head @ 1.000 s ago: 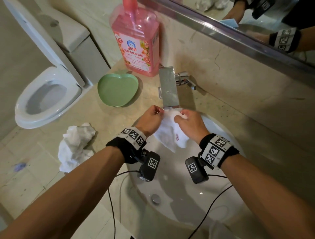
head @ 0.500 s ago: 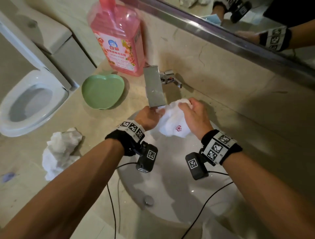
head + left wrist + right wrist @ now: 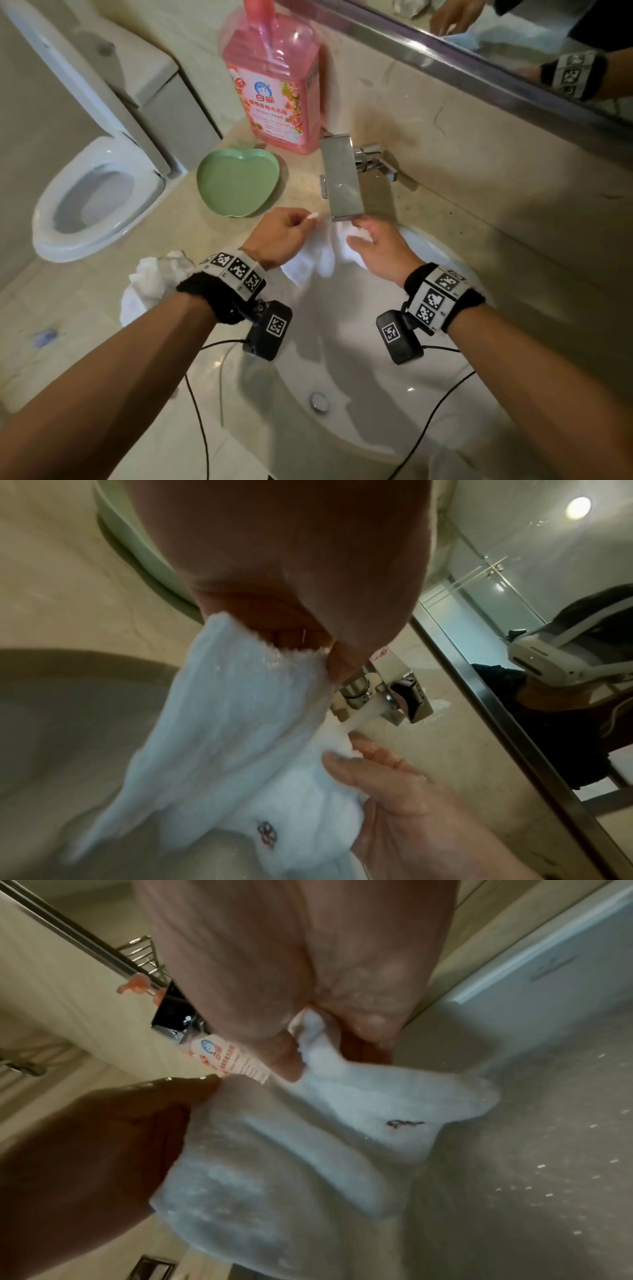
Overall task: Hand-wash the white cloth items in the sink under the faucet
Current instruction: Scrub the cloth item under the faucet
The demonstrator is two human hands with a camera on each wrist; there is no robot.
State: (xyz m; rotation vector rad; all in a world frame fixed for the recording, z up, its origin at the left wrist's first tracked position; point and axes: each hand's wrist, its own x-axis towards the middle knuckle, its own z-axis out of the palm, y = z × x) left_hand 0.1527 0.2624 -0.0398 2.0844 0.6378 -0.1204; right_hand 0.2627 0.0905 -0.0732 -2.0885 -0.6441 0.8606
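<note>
Both grips pinch white cloth (image 3: 313,262): left hand (image 3: 277,240), right hand (image 3: 380,246), stretched between, under faucet (image 3: 342,178).

The white cloth (image 3: 310,260) between my hands is a soft, fuzzy terry-like fabric, wet and matt, with a small red stitched mark (image 3: 266,833) on it. The faucet (image 3: 340,178) above it is polished metal, mirror-bright. The sink (image 3: 376,404) is glossy white ceramic with a shiny metal drain plug (image 3: 318,401). The desk (image 3: 85,308) around it is smooth beige stone with faint veins. The bottle (image 3: 274,78) is clear pink plastic with a glossy printed label, and the green dish (image 3: 238,181) looks like matt plastic. A second white cloth (image 3: 154,284) lies crumpled, with a rougher nap.
</note>
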